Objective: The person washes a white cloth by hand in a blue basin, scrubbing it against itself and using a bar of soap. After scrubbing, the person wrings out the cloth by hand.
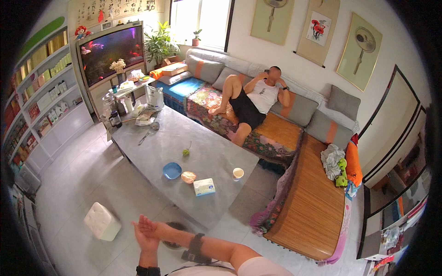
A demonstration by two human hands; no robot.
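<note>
You are holding both hands together low in the view, above a pale tiled floor. Your left hand is rising from the lower edge, with a black band circling its wrist; your right hand is lying across it and touching it, its forearm slanting in from the right with a black strap around it. The fingertips are crowding close together, pointing away from you, and they are probably overlapping, though you cannot tell here whether either hand is gripping anything.

Just beyond your right forearm, a dark round bin is standing on the floor, partly hidden by that arm. To the left of your hands, a white tufted stool is sitting apart from them.

Ahead of you, a long grey table is stretching away toward the upper left. On its near half, a blue bowl is resting beside a round pinkish-orange item, with a white tissue pack to the right, a paper cup near the right edge and a green sprig farther back. Bottles and bags are crowding the far end.

Beyond the table, a person in a white sleeveless top and black shorts is reclining on an L-shaped sofa, holding a dark phone-like object near the head. In the far left corner, a large fish tank is glowing beside white shelves
</note>
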